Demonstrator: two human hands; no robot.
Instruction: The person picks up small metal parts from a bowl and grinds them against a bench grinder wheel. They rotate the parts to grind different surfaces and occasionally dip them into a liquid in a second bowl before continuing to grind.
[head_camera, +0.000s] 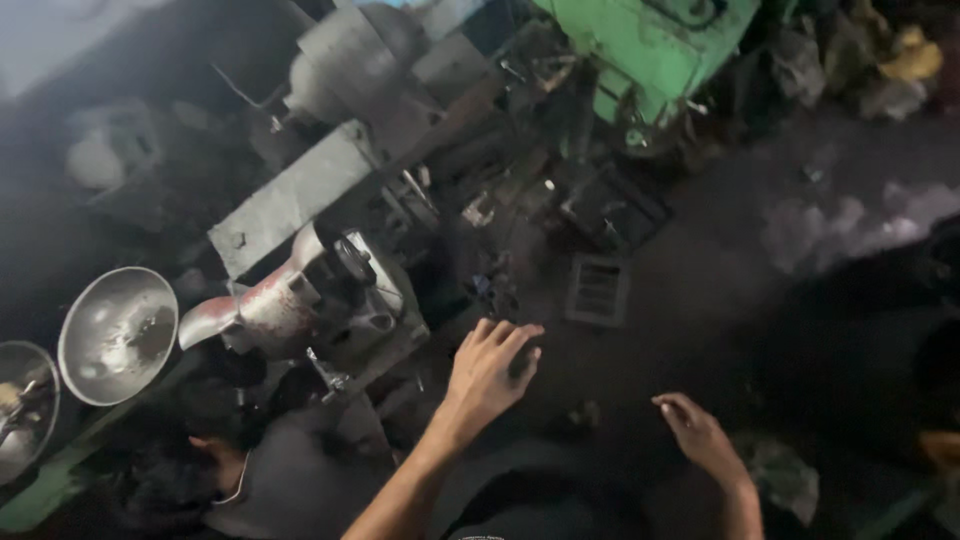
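Note:
My left hand (488, 375) reaches forward over the dark, dirty floor. Its fingers are bent down over a small dark lump, and it is too dim to tell whether they grip it. My right hand (702, 437) hovers lower right, palm down, fingers loosely apart, holding nothing. A red and white motor-like machine (285, 303) stands just left of my left hand. A small slotted metal grille (598, 290) lies on the floor beyond both hands.
Another person (250, 465) in a grey top crouches at the lower left. Two shiny metal bowls (118, 335) stand at the far left. A grey metal beam (290, 200) and a green machine (650, 45) fill the top. Scrap parts litter the middle.

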